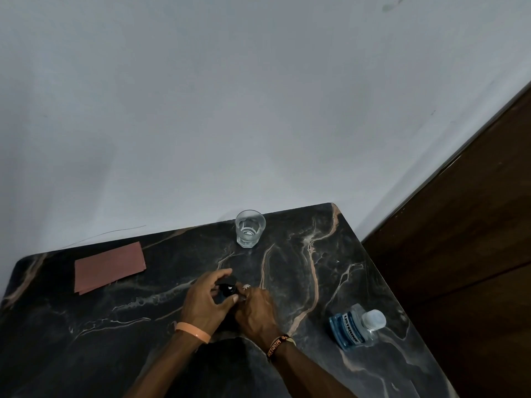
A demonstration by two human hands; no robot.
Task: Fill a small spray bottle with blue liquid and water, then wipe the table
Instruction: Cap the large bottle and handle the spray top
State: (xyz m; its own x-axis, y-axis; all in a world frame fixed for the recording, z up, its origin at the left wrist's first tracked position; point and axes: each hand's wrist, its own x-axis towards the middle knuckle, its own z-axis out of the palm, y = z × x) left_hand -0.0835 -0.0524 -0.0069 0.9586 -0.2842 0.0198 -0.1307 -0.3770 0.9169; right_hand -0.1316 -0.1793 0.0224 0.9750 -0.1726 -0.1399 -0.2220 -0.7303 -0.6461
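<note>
A small black spray bottle [228, 289] stands near the middle of the dark marble table [115, 326], mostly hidden between my two hands. My left hand [205, 301] curls round its left side, thumb and fingers at the black spray head. My right hand [255, 310] grips the bottle from the right, a ring on one finger. A clear bottle of blue liquid [355, 328] with a capped top stands at the right of the table. A glass of water [250, 228] stands at the far edge. A folded reddish cloth [109, 267] lies at the far left.
A grey wall [230, 110] rises directly behind the table. A dark wooden panel [474, 254] stands to the right of the table's right edge. The table's far right corner lies just beyond the glass.
</note>
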